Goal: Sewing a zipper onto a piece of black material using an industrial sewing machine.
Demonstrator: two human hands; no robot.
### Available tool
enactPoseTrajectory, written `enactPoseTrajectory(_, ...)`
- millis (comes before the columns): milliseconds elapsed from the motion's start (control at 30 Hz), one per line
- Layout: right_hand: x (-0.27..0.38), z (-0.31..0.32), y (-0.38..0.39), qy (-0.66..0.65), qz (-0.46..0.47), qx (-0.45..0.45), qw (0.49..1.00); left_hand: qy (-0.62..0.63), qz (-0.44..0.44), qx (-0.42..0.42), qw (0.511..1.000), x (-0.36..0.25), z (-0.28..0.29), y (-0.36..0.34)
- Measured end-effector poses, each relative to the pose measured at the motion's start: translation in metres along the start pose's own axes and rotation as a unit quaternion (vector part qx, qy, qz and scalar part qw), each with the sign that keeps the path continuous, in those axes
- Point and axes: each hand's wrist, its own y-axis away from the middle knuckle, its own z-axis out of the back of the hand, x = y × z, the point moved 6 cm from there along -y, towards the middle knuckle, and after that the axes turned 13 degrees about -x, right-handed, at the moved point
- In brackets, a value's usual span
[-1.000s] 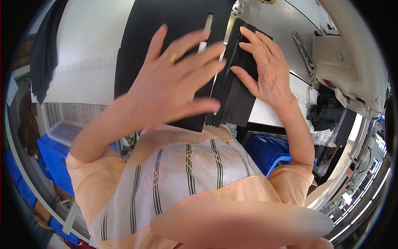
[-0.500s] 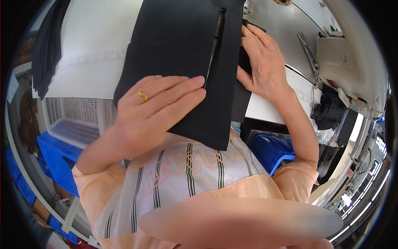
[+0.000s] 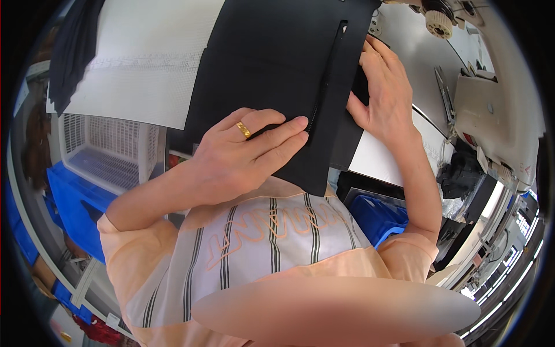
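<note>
A big sheet of black fabric lies spread over the white table, its lower corner hanging off the near edge toward the person's striped shirt. A black zipper runs down the fabric, right of its middle. To the left of the fabric lies a white mesh sheet, and below that, off the table edge, stands a white plastic basket with a blue crate beside it. To the right of the fabric sits a cream sewing machine.

The left hand rests flat on the lower part of the fabric, fingers stretched out and close together, fingertips touching the lower end of the zipper; it presses rather than grasps. A gold ring is on one finger. The right hand lies on the fabric's right edge, fingers loosely spread and flat, nothing clasped in it.
</note>
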Motion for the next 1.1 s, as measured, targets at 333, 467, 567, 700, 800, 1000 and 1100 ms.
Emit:
enactPoseTrajectory(333, 0.013, 0.010, 0.008, 0.066, -0.017, 0.013, 0.998, 0.010, 0.015, 0.007, 1.000, -0.003, -0.003, 0.008)
enactPoseTrajectory(467, 0.012, 0.008, 0.013, 0.052, -0.033, 0.014, 0.998, 0.017, -0.005, -0.004, 1.000, -0.003, -0.003, 0.009)
enactPoseTrajectory(567, 0.012, 0.007, 0.013, 0.055, -0.026, 0.007, 0.998, 0.009, -0.021, -0.022, 0.999, -0.003, -0.003, 0.011)
enactPoseTrajectory(700, 0.012, 0.007, 0.011, 0.058, -0.026, 0.011, 0.998, 0.014, -0.018, -0.040, 0.999, -0.004, 0.000, 0.011)
enactPoseTrajectory(800, 0.012, 0.005, 0.010, 0.061, -0.031, 0.018, 0.998, 0.018, -0.014, -0.043, 0.999, -0.003, 0.002, 0.009)
enactPoseTrajectory(1000, 0.008, 0.002, 0.009, 0.055, -0.034, 0.013, 0.998, 0.016, -0.017, -0.043, 0.999, -0.003, 0.002, 0.009)
enactPoseTrajectory(1100, 0.009, 0.004, 0.010, 0.051, -0.021, -0.009, 0.998, 0.005, -0.019, -0.037, 0.999, -0.004, 0.000, 0.012)
